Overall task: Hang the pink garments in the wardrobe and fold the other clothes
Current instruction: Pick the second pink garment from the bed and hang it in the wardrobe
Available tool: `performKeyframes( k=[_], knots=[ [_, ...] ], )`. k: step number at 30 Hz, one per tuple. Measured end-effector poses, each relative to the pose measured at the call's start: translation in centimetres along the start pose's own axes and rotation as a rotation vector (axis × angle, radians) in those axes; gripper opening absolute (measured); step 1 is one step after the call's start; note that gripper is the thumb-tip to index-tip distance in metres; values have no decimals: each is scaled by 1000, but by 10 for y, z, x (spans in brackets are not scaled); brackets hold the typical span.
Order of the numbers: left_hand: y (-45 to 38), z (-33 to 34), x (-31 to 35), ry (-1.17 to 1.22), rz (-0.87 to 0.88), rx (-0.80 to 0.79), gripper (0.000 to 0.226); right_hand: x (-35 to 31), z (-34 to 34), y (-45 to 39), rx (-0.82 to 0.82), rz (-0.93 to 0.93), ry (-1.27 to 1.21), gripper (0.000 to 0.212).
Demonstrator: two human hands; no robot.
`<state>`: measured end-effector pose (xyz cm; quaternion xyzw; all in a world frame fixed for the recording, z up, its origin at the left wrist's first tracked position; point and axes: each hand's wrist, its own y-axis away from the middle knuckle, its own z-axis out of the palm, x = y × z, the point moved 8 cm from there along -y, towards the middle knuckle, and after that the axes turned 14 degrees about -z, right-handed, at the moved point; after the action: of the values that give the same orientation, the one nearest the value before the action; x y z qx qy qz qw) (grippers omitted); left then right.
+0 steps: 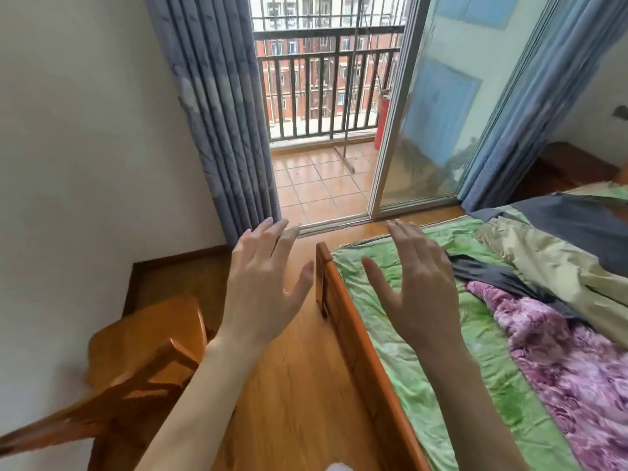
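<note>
Both my hands, left (pixel 263 290) and right (pixel 419 294), hover spread and empty, while the pink floral garment (pixel 557 355) lies crumpled on the bed (pixel 401 365); soft and light, I'd pinch it at the shoulders.

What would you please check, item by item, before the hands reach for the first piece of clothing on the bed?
1. Left hand free: ok, fingers spread, holding nothing, above the floor.
2. Right hand free: ok, fingers straight, over the green sheet at the bed's corner.
3. Clothes within view: ok, a purple floral fabric, a dark garment and a pale green one lie on the bed.
4. Pink garment identified: cannot tell, nothing plainly pink shows.
5. Wardrobe located: not ok, none in view.
6. Path beside the bed: not ok, a wooden chair stands near the left arm.
</note>
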<state>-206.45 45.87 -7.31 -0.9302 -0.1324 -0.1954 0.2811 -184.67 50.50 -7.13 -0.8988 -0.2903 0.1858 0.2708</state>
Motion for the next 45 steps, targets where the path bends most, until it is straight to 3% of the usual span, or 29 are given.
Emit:
performKeyframes(
  k=[9,24,32,45],
  knots=[
    [-130,89,-34,-6,64,-69,57,40,92,-103,40,25,35,63],
    [-395,203,-49,-5,84,-21,55,153,235,-340,49,41,-6,65],
    [-472,258,-48,11,103,-50,57,201,269,-401,51,74,26,67],
    [-629,396,-24,104,282,-182,55,315,337,-488,104,300,156,66]
  ],
)
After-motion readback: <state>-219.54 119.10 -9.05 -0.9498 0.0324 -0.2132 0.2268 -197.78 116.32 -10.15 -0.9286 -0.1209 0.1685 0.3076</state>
